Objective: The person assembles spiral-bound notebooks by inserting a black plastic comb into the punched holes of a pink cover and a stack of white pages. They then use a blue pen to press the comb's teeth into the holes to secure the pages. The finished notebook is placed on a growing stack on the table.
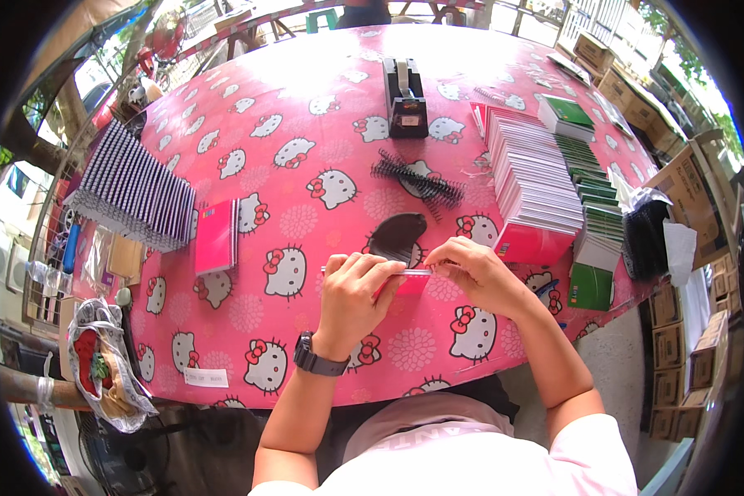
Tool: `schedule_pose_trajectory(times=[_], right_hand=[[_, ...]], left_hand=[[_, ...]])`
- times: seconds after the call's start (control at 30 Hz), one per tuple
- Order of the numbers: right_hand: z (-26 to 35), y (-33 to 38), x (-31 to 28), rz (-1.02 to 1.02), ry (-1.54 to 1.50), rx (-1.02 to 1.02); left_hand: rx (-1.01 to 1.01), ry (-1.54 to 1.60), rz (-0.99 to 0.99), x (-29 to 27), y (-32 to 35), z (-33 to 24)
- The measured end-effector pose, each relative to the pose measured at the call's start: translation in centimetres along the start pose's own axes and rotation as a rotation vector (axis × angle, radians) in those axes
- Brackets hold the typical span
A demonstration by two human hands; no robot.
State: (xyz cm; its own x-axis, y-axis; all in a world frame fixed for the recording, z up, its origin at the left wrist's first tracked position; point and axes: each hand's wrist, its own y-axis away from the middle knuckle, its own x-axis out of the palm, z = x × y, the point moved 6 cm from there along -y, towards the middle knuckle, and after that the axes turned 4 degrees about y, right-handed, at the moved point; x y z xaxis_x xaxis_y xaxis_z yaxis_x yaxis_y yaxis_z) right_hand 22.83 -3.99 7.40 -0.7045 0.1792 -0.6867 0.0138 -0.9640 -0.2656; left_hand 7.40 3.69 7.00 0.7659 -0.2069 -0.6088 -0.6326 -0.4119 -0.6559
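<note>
Head view, left hand (351,285): I am curling my fingers (364,266) closed around the near end of a small pink notebook (405,283), thumb tucked under, a dark watch (316,357) sitting on my wrist.
Head view, right hand (475,273): I am pinching my fingertips shut on the far end of the same notebook, along its top edge where a thin pale strip is showing.
Where the notebook is: it is sitting between my two hands, raised just off the counter (306,149), close in front of my chest.
How it is handling: I am judging it light and thin, bending easily in the middle, so holding both ends near the spine edge looks steadier than gripping the flat cover.
Just beyond my fingers: a dark oval pad (397,234) and a black comb binding spine (417,180) are lying on the patterned pink cloth.
To the right of my fingers: a leaning stack of pink-covered notebooks (533,186) is standing beside green ones (595,215).
To the left of my fingers: a single pink booklet (216,236) is lying near a fanned row of grey striped pads (132,190).
Far beyond: a black tape dispenser (405,99) is standing well apart.
</note>
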Motion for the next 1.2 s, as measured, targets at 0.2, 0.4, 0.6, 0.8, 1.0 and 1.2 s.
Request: schedule_pose_trajectory(times=[0.2,0.4,0.6,0.8,1.0,1.2], right_hand=[[-0.6,0.2,0.3,0.178,-0.112,0.129],[0.2,0.6,-0.5,-0.011,0.016,-0.06],[1.1,1.1,-0.6,0.071,-0.059,0.041],[0.7,1.0,0.6,0.235,-0.184,0.138],[-0.1,0.8,0.3,0.271,-0.14,0.092],[-3.0,-5.4,-0.7,0.001,0.17,-0.067]], left_hand=[[-0.022,-0.028,-0.008,0.1,0.2,0.0],[-0.083,-0.045,0.039,0.0,-0.2,-0.6],[-0.12,-0.06,0.1,-0.1,-0.1,-1.5],[-0.05,0.041,0.156,1.3,0.3,-3.0],[-0.042,0.008,0.188,2.0,0.7,-2.4],[-0.056,0.062,0.223,1.4,0.3,-2.7]])
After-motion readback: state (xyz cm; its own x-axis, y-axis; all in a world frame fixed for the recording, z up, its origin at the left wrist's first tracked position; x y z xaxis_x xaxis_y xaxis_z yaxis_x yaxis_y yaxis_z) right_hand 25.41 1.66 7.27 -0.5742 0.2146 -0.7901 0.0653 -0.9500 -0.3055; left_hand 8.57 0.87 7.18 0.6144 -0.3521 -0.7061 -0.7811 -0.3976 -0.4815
